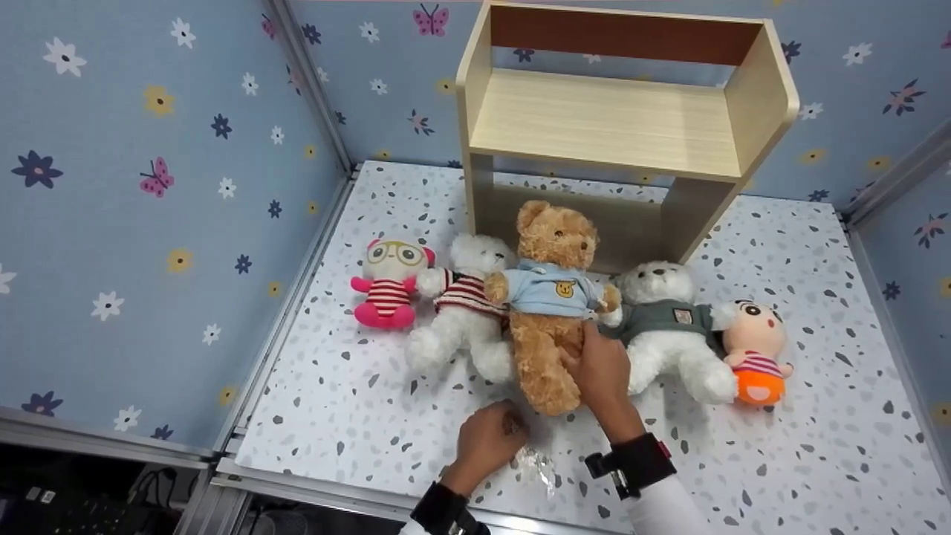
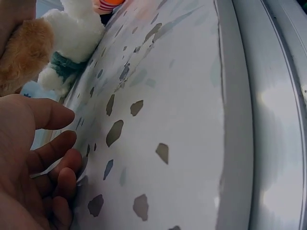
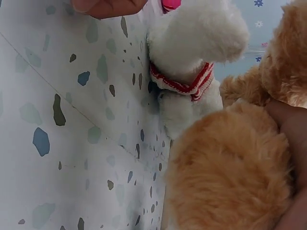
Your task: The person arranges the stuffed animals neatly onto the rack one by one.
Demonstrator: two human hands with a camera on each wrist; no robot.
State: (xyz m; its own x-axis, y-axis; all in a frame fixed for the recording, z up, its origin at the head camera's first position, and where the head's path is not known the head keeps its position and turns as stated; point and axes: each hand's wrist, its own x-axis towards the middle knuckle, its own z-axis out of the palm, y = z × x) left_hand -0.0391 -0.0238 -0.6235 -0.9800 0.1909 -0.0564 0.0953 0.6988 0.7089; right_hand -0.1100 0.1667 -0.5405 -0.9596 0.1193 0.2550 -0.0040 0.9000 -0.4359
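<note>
Speckled bench (image 1: 780, 461), blue flowered walls on three sides. Wooden shelf unit (image 1: 609, 119) stands at the back, its upper board bare.

Five soft toys lie in a row in front of the shelf unit, all on their backs, heads toward it. From the person's left: small pink doll with glasses (image 1: 388, 286); white bear in a red-striped top (image 1: 464, 308); brown teddy bear in a light blue shirt (image 1: 553, 297); white bear in a grey-green top (image 1: 665, 327); small doll in orange bottoms (image 1: 754, 353). Neighbours touch or overlap at arms and sides.

Right hand (image 1: 603, 371): lies on the brown teddy bear at its lower body, between the legs, fingers pointing up toward the shirt. Right wrist view shows fingers pressed into the brown fur (image 3: 230, 177), with the striped bear's limb (image 3: 192, 62) just beside. Grip on the bear: fingers lie against and partly round the fur; a full clamp cannot be told.

Left hand (image 1: 487, 438): near the front edge of the bench, just below the brown bear's foot, knuckles up, fingers loosely curled. Left wrist view shows the fingers (image 2: 45, 158) bent loosely, holding nothing. A scrap of clear wrapping (image 1: 536, 467) lies on the bench just beside this hand.

Black wrist straps on both arms.
</note>
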